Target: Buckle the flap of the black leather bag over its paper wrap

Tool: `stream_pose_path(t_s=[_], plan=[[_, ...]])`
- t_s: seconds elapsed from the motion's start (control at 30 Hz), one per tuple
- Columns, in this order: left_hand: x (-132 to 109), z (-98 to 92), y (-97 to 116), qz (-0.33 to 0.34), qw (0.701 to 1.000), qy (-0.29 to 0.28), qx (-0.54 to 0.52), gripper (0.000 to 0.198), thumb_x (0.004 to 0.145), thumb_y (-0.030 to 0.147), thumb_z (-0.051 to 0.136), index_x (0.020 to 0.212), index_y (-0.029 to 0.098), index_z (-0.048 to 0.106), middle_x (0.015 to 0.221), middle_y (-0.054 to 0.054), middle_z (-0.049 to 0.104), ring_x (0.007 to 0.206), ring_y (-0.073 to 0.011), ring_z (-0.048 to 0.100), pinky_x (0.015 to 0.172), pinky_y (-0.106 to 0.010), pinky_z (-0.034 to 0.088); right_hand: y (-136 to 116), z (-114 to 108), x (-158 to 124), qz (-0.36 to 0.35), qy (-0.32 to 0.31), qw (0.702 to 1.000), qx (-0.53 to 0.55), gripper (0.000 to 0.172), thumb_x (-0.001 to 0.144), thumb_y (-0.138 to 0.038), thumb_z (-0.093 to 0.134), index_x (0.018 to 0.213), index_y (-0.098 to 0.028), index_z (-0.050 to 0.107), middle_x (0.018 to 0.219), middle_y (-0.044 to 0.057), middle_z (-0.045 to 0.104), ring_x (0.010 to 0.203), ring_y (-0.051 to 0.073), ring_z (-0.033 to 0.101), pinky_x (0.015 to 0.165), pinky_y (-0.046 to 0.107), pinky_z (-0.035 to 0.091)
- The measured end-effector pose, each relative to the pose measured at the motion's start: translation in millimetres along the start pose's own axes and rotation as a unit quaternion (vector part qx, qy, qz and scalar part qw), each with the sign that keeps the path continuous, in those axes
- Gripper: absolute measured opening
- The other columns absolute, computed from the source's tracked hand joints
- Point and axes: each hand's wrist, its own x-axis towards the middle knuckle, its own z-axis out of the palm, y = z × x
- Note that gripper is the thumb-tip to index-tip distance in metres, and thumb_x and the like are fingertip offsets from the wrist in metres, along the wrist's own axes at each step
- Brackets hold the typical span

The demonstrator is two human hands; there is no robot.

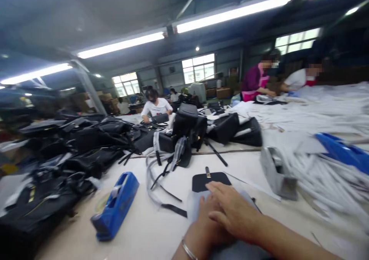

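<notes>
A small black bag (196, 182) lies on the table in front of me, its flap and a short strap with a gold-coloured clasp facing away. Pale translucent wrapping (195, 203) covers its nearer part. My left hand (206, 219), with a bracelet at the wrist, rests on the wrapping. Its fingers look laid out flat, though partly covered by my right hand. Crossing over it, my right hand (230, 206) has its fingers stretched toward the flap, holding nothing that I can see. The nearer end of the bag is hidden under my hands and forearms.
A blue tape dispenser (119, 202) stands left, a grey one (278, 173) right. Black bags (184, 125) with wrapped straps (157, 175) are piled ahead; more black bags (72, 148) heap at left. White strips (325, 179) and a blue object (343, 152) lie right. Co-workers sit beyond.
</notes>
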Motion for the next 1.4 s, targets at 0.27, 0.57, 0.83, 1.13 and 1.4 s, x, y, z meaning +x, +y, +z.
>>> stream_pose_path(t_s=[0.27,0.57,0.83,1.13,1.4], plan=[[15.9,8.1,-8.9,-0.016,0.997,-0.012,0.074,0.069,0.083,0.061,0.049,0.144,0.031,0.039,0.153,-0.008,0.037,0.140,-0.0346,0.031,0.110,-0.060,0.028,47.7,14.9,-36.4,0.041,-0.088,0.995,0.022,0.105,0.073,-0.075,0.055,0.151,-0.010,0.026,0.154,0.023,0.026,0.140,0.039,0.026,0.114,0.056,0.018],[20.9,19.5,-30.8,0.054,0.996,0.062,0.038,0.064,0.083,0.050,0.056,0.138,0.019,0.044,0.147,-0.013,0.043,0.140,-0.0322,0.032,0.112,-0.054,0.034,56.4,17.7,-35.7,0.045,-0.067,0.997,0.011,0.105,0.073,-0.075,0.054,0.150,-0.009,0.025,0.152,0.024,0.030,0.136,0.039,0.031,0.110,0.055,0.022],[15.3,15.9,-34.0,0.096,0.991,0.091,0.024,0.048,0.090,0.044,0.050,0.129,0.016,0.048,0.134,-0.015,0.056,0.126,-0.0283,0.051,0.108,-0.048,0.043,61.5,24.3,-34.3,0.030,-0.025,0.999,-0.031,0.096,0.073,-0.080,0.045,0.131,-0.004,0.050,0.133,0.024,0.051,0.122,0.038,0.045,0.102,0.054,0.034],[12.3,26.8,-43.5,0.083,0.985,0.005,0.151,0.066,0.093,0.051,0.040,0.149,0.018,0.029,0.151,-0.011,0.039,0.138,-0.0296,0.038,0.110,-0.051,0.038,59.5,22.7,-33.8,0.039,-0.009,0.999,-0.037,0.100,0.072,-0.080,0.048,0.130,0.001,0.050,0.125,0.024,0.057,0.114,0.036,0.050,0.102,0.051,0.036],[13.9,22.2,-34.6,0.102,0.984,0.002,0.148,0.060,0.093,0.053,0.041,0.148,0.031,0.030,0.153,-0.007,0.037,0.137,-0.0311,0.038,0.109,-0.053,0.036,70.4,-17.5,-71.3,-0.032,0.040,0.999,0.011,0.045,0.088,-0.042,0.059,0.118,-0.008,0.061,0.120,0.017,0.064,0.118,0.028,0.053,0.103,0.043,0.040]])
